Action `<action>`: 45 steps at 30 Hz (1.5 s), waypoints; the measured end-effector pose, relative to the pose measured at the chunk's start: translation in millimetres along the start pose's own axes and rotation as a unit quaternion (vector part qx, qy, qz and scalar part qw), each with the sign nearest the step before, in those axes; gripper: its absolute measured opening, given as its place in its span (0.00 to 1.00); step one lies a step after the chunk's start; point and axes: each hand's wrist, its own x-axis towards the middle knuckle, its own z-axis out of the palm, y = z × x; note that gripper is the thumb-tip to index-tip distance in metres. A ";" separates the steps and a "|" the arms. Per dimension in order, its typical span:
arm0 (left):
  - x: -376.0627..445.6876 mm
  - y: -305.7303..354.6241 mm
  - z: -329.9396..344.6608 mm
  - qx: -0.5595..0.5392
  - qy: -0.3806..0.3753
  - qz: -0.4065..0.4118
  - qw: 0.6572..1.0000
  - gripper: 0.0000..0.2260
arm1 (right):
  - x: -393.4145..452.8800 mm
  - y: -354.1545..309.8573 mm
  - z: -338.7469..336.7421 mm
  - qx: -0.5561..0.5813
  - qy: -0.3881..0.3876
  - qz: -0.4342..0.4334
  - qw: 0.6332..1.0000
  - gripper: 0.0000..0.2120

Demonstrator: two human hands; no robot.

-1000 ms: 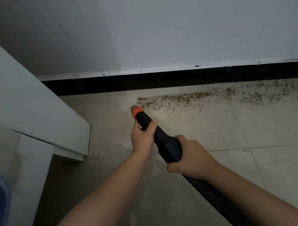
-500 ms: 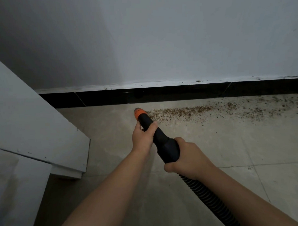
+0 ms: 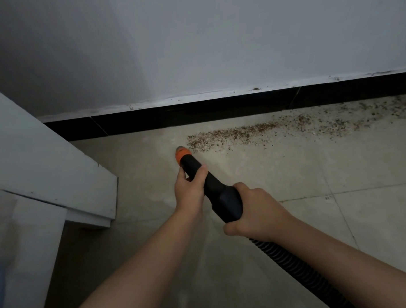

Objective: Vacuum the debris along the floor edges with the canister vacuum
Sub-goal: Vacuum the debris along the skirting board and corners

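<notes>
A black vacuum nozzle (image 3: 218, 191) with an orange tip (image 3: 181, 154) points at the floor near the wall. My left hand (image 3: 190, 189) grips the nozzle just behind the orange tip. My right hand (image 3: 254, 212) grips the thicker black handle where the ribbed hose (image 3: 293, 266) joins it. A band of brown debris (image 3: 242, 134) lies on the tiles along the black skirting (image 3: 196, 115). The band starts just right of the tip and spreads to the right edge of the view. The canister itself is out of view.
A white furniture piece (image 3: 48, 173) with a stepped corner juts in from the left, close to my left arm. The grey wall (image 3: 216, 42) rises behind the skirting. Beige floor tiles (image 3: 337, 218) extend to the right and toward me.
The view has tilted, so the wall line now slopes up to the right. The orange tip stays at the left end of the debris band. Both hands keep their grips.
</notes>
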 end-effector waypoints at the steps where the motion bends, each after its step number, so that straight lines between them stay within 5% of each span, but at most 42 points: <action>1: -4.4 -2.5 2.5 -0.001 -0.005 -0.005 1.000 0.19 | -5.3 2.6 -0.6 0.000 -0.001 0.004 1.000 0.23; 19: 26.4 13.9 27.4 0.055 -0.011 -0.002 0.998 0.25 | 23.5 6.9 -13.7 0.046 0.024 0.031 0.998 0.26; 30: 20.1 15.4 40.6 0.090 -0.024 -0.006 0.996 0.21 | 19.1 19.8 -23.8 0.062 0.016 0.047 0.997 0.25; 45: -15.1 4.0 82.6 0.133 -0.074 -0.108 0.983 0.26 | -33.1 42.6 -64.9 0.002 -0.007 0.086 0.996 0.22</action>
